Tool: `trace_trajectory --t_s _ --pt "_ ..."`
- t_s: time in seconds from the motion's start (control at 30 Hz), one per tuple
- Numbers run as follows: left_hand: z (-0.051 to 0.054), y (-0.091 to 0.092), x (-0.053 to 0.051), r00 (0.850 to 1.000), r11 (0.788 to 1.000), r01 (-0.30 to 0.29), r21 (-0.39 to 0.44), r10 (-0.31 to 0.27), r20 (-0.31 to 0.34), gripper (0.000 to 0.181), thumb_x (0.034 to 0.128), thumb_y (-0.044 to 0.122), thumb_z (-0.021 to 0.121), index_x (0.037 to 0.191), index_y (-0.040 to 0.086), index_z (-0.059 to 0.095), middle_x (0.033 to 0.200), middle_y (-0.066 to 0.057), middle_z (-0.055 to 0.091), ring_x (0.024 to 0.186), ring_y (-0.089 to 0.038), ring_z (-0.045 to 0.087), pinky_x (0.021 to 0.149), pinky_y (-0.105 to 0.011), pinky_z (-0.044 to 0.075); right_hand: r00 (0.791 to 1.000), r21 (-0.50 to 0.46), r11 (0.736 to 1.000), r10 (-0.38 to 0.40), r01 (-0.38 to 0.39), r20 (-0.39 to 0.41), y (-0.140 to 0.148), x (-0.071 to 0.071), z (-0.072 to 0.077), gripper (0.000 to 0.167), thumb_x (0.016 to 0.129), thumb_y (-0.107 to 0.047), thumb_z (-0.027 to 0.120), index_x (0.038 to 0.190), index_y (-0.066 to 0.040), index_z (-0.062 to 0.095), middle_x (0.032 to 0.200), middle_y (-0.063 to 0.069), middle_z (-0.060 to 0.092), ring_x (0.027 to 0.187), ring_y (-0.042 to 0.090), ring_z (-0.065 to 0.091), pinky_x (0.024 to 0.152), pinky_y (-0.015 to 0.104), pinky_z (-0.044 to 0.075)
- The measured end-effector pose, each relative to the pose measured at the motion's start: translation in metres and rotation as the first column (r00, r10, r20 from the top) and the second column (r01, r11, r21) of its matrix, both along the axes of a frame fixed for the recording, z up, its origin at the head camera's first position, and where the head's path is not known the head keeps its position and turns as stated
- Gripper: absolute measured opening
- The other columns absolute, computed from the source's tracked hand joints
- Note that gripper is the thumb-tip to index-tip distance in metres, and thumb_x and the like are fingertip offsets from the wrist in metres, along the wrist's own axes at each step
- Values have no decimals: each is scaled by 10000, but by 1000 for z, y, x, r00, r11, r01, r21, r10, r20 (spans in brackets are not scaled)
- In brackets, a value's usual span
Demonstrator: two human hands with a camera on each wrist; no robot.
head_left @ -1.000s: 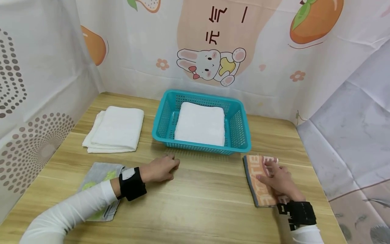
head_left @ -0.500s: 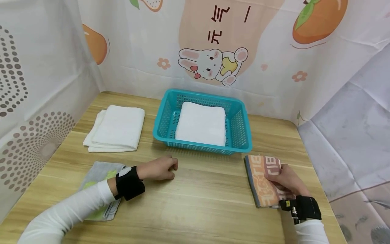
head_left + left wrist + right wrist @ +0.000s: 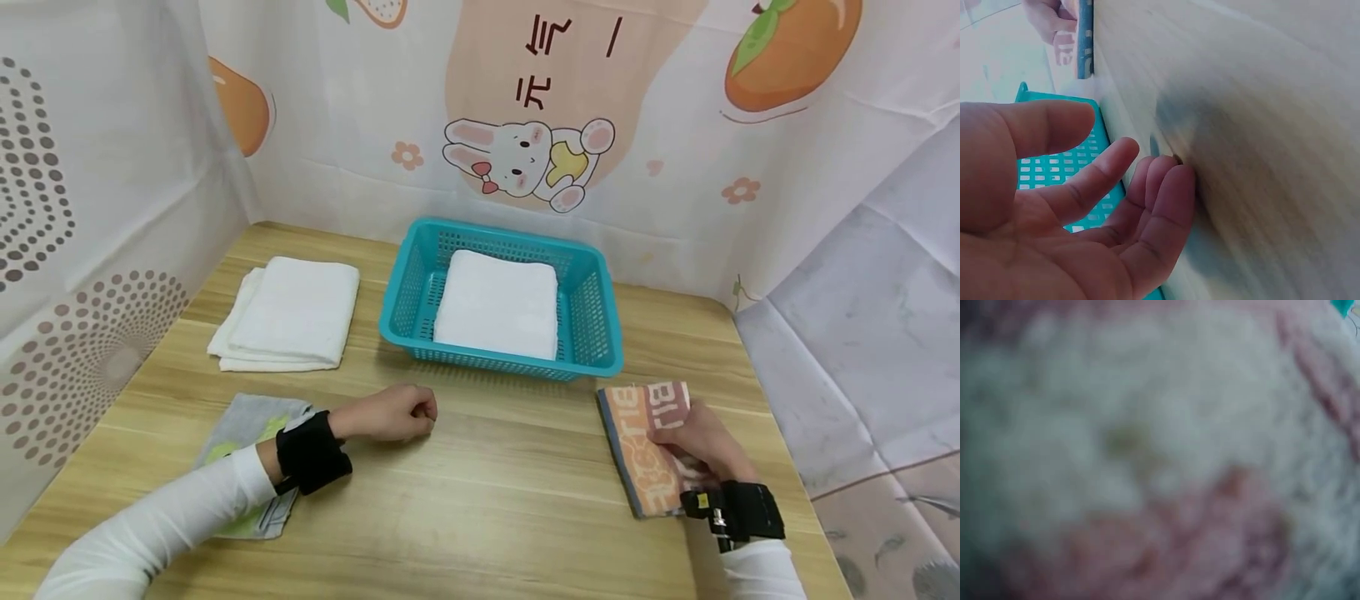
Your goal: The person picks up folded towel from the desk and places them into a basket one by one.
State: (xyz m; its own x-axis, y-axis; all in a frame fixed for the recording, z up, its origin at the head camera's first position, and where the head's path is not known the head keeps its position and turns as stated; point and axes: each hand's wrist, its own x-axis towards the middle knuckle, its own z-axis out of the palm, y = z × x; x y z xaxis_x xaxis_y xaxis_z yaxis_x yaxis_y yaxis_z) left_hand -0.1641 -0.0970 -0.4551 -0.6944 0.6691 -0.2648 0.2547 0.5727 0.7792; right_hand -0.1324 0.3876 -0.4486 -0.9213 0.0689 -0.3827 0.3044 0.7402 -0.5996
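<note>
My right hand (image 3: 705, 437) grips the right edge of a folded orange and mauve towel (image 3: 637, 446) with a blue-grey border. The thumb lies on top; the other fingers are hidden. That towel (image 3: 1147, 412) fills the right wrist view, too close and blurred for detail. My left hand (image 3: 388, 412) rests low over the table, in front of the teal basket, holding nothing. In the left wrist view the fingers (image 3: 1169, 219) hang loosely curled, with thumb and index apart. Under the left forearm lies a folded grey towel (image 3: 251, 417) with green patches, partly covered.
A teal perforated basket (image 3: 588, 367) at the back middle holds a folded white towel (image 3: 498, 304). More folded white towels (image 3: 296, 308) lie stacked at the back left. Printed curtains (image 3: 337, 108) close off the table (image 3: 480, 508) at the back and sides.
My right hand has gone from lying on the towel, fingers spread, to gripping its right edge; the towel has shifted slightly. My left hand has drawn slightly left, fingers curling in more.
</note>
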Motion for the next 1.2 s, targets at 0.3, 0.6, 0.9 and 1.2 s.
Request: trace_trajectory --t_s 0.3,0.6,0.9,1.2 --pt "-2 -2 2 996 998 -51 43 47 78 120 926 82 596 1028 49 649 921 -10 618 795 -131 530 703 -270 459 996 -12 999 -47 48 81 3 5 -3 396 844 -274 764 998 40 578 818 66 600 665 159 568 558 297 444" --pt "-2 -2 3 986 991 -97 87 83 147 215 917 68 566 1113 8 631 978 -45 639 753 -145 540 671 -280 463 998 -112 992 -49 53 41 -3 8 -3 508 864 -176 745 1213 91 488 953 101 651 744 135 618 627 277 493" --pt "-4 -1 4 933 973 -170 156 108 344 315 935 64 527 1228 -49 550 1034 -108 609 878 -199 560 748 -319 506 998 -158 986 -52 55 24 -8 12 -6 640 865 -147 758 1315 89 369 1095 193 636 797 146 654 683 266 519" --pt "-5 0 7 769 920 -340 193 154 620 430 992 129 513 1373 -44 413 1226 -179 538 1008 -230 582 737 -357 555 998 -221 975 39 -29 45 -14 19 -3 657 884 -166 751 1353 69 356 1065 164 639 817 198 640 689 311 520"
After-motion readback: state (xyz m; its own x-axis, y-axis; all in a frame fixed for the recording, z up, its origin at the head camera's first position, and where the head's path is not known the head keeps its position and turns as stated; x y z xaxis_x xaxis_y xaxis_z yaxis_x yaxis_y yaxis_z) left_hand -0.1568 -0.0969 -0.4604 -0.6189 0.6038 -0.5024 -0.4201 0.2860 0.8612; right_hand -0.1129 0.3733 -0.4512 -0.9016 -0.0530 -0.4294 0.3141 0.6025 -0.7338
